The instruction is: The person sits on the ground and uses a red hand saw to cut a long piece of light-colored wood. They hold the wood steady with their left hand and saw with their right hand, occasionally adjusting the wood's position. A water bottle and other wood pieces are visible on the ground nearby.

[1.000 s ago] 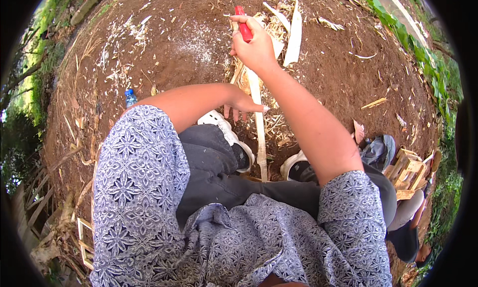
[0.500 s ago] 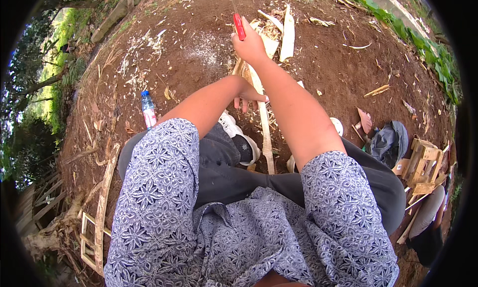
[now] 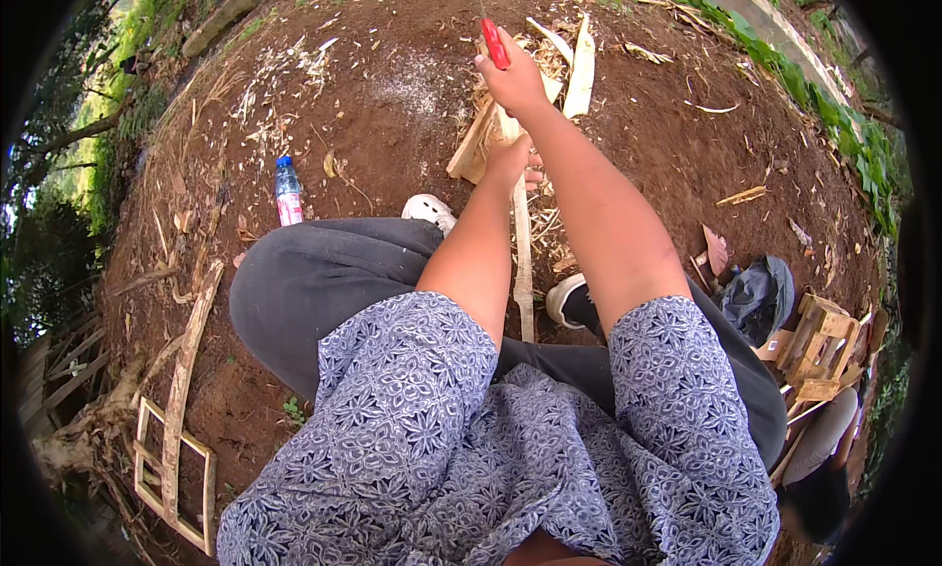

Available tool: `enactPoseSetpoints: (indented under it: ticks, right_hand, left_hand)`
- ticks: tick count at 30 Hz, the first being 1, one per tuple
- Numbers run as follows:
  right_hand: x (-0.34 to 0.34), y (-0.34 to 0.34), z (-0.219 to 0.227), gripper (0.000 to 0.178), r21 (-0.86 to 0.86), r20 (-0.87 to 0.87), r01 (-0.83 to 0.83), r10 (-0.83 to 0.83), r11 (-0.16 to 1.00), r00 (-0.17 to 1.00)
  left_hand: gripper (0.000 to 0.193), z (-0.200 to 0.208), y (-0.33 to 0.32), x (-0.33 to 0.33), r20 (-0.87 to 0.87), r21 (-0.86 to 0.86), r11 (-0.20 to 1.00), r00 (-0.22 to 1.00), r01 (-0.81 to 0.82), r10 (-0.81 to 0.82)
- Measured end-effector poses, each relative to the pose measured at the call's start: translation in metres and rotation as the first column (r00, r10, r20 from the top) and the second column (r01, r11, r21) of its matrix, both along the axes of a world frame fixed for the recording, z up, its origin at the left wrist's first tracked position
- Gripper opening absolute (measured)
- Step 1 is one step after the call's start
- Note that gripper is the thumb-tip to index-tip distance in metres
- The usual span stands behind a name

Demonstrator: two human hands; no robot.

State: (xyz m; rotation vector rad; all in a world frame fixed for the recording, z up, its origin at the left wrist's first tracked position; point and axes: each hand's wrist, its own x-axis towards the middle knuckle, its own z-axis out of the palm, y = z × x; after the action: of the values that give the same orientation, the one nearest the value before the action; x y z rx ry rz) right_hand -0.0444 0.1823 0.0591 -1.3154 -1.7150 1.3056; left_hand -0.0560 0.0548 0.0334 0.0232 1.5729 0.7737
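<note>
My right hand (image 3: 515, 80) is wrapped round the red handle of a tool (image 3: 495, 44). Its thin blade points away from me, seen nearly edge-on, so its exact kind is hard to tell. Just nearer to me, my left hand (image 3: 515, 162) grips a long pale wooden strip (image 3: 522, 242), its curled fingers showing at the right side. The strip runs from beneath my hands back toward my lap, between my legs. Beyond the left hand a wooden block (image 3: 473, 144) lies on the ground, partly covered by the hands and strip.
Pale wood pieces (image 3: 581, 71) and shavings are scattered ahead on brown soil (image 3: 383, 139). A blue-capped bottle (image 3: 287, 193) stands by my left knee. To the right are a dark plastic bag (image 3: 760, 296) and a small wooden frame stack (image 3: 822, 340). Another wooden frame (image 3: 208, 497) lies lower left.
My left hand has moved up and forward along the strip, and its arm has swung inward. The right hand with the red-handled tool has shifted slightly right and nearer. My left leg has shifted.
</note>
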Motion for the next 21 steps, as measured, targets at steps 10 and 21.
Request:
enactPoseSetpoints:
  ticks: [10, 21]
  right_hand:
    - [0.013, -0.039, 0.020, 0.069, 0.029, -0.118, 0.050, -0.046, 0.998, 0.992]
    - [0.063, -0.064, 0.094, 0.059, -0.418, -0.069, 0.108, -0.150, 0.902, 0.986]
  left_hand:
    - [0.062, -0.040, -0.005, -0.002, -0.264, 0.107, 0.969, 0.946, 0.224, -0.190]
    - [0.045, -0.016, -0.001, 0.016, -0.477, 0.082, 0.985, 0.874, 0.149, -0.092]
